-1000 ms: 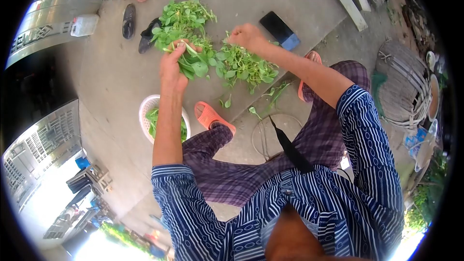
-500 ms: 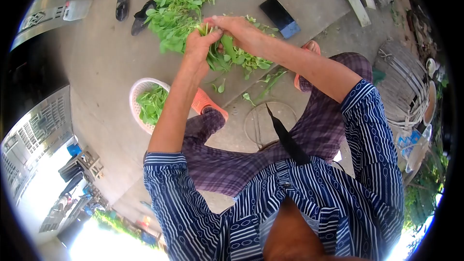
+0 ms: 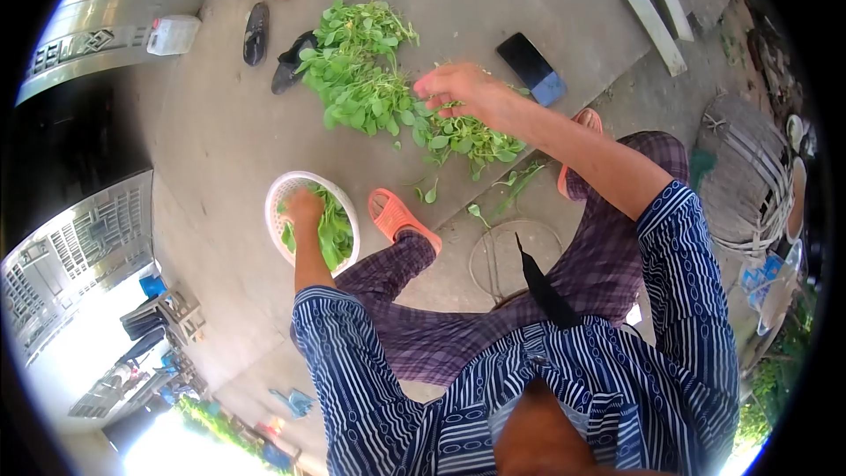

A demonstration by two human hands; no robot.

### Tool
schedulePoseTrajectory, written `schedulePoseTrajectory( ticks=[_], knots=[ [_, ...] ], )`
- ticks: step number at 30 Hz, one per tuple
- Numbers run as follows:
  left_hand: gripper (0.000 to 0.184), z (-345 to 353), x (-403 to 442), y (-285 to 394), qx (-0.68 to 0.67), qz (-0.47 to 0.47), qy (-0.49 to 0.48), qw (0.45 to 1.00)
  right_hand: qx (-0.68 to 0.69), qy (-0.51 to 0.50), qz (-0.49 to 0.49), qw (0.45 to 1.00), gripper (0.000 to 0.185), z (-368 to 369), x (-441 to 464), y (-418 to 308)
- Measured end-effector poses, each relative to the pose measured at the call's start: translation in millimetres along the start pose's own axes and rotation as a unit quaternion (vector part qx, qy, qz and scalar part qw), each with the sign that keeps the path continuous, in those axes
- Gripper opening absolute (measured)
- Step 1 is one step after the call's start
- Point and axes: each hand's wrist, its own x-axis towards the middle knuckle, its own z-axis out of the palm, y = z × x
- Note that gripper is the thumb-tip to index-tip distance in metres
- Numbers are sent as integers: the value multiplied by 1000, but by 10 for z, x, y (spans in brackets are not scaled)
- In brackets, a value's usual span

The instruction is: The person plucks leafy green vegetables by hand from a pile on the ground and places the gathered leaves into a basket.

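My left hand (image 3: 304, 207) is down inside a white plastic basket (image 3: 275, 234) that holds leafy greens (image 3: 335, 227). Its fingers are hidden among the leaves, so their grip cannot be made out. Slightly blurred, my right hand (image 3: 456, 88) hovers above the near end of a heap of leafy greens (image 3: 361, 79) on the ground. Its fingers are loosely bent and apart, with nothing visible between them. A few loose sprigs (image 3: 520, 185) lie on the concrete by my feet.
A phone (image 3: 526, 62) lies right of the heap, dark shoes (image 3: 256, 33) to its left. My feet wear orange sandals (image 3: 398, 216). A thin round hoop (image 3: 515, 260) rests between my legs. A large woven basket (image 3: 736, 176) stands at right, pale strips (image 3: 654, 28) beyond.
My left hand has left the right hand above the heap and moved down-left into the basket. The right hand, then working on a bunch of greens, now has its fingers apart.
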Motion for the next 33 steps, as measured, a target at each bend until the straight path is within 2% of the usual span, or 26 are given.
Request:
schedulePoseTrajectory(
  ticks=[1,2,4,9,11,15,18,20,21,23,24,26,29,30,32,33],
  knots=[
    [26,-38,80,112,-20,15,52,998,-3,1,9,1000,22,5,9,-4],
    [26,-85,187,232,-22,16,55,998,-6,2,5,1000,22,6,18,-6],
    [22,-187,405,522,-114,121,121,979,2,-17,22,1000,19,11,13,-11],
    [15,-528,853,1459,-222,157,139,952,6,-42,59,997,21,-19,-100,-72],
    [14,-534,992,1680,-252,206,174,929,12,-41,62,997,21,-14,-121,-100],
    [13,-285,1124,1917,-202,175,148,952,16,-38,77,996,19,-33,-115,-133],
    [15,-248,954,1818,-193,168,148,955,19,-46,85,995,19,-27,-106,-119],
    [20,-310,933,1673,-398,191,45,896,22,-50,82,995,19,-30,-86,-108],
    [20,-292,941,1607,-396,189,47,898,16,-54,77,995,19,-30,-79,-94],
    [23,-279,956,1428,-573,188,-97,792,11,-67,67,995,19,-23,-51,-66],
    [23,-306,943,1340,-571,184,-90,795,7,-65,68,996,19,-34,-44,-52],
    [17,-364,908,1202,-569,116,-110,807,4,-68,63,996,19,-30,-33,-53],
    [14,-486,841,1211,-583,134,-78,797,5,-48,56,997,19,-86,-102,-93],
    [14,-575,797,1229,-577,139,-80,801,-45,-36,19,998,20,-95,-107,-104],
    [14,-856,669,1255,-634,99,-194,742,-93,-26,-20,995,20,-122,-70,-98],
    [14,-956,633,1265,-633,102,-189,744,-148,4,-66,987,18,-154,2,-56]
  ],
)
